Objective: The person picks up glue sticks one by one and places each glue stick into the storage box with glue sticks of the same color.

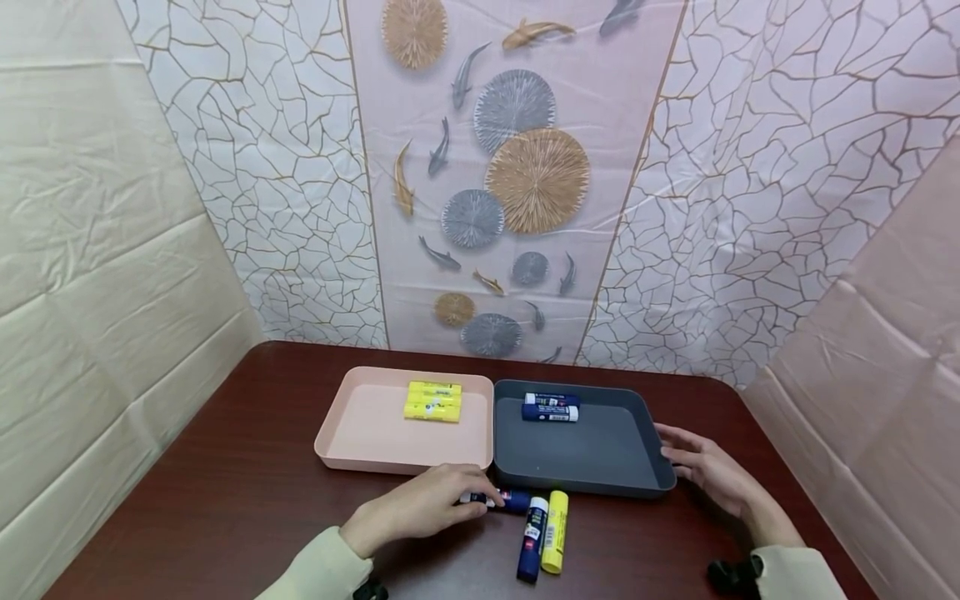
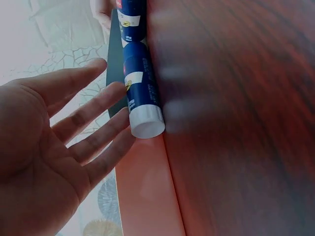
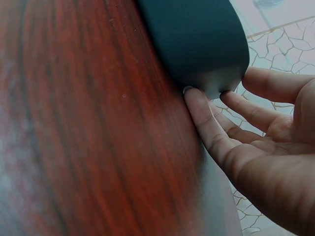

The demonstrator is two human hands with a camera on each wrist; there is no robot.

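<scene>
1. A blue stick [image 1: 516, 501] lies sideways on the table [image 1: 225, 500], just in front of where the two trays meet.
2. The left hand [image 1: 427, 504] is loosely spread at it — fingertips against the stick, not wrapped round it.
3. By the stick's right end lie a second blue stick [image 1: 531, 546] and a yellow stick [image 1: 555, 533], side by side.
4. The right hand [image 1: 712, 471], fingers parted, touches the grey tray [image 1: 600, 454] at its right end — no grip around it.
5. That tray holds two blue sticks [image 1: 542, 412]; the pink tray [image 1: 367, 433], three yellow sticks [image 1: 432, 402].
</scene>
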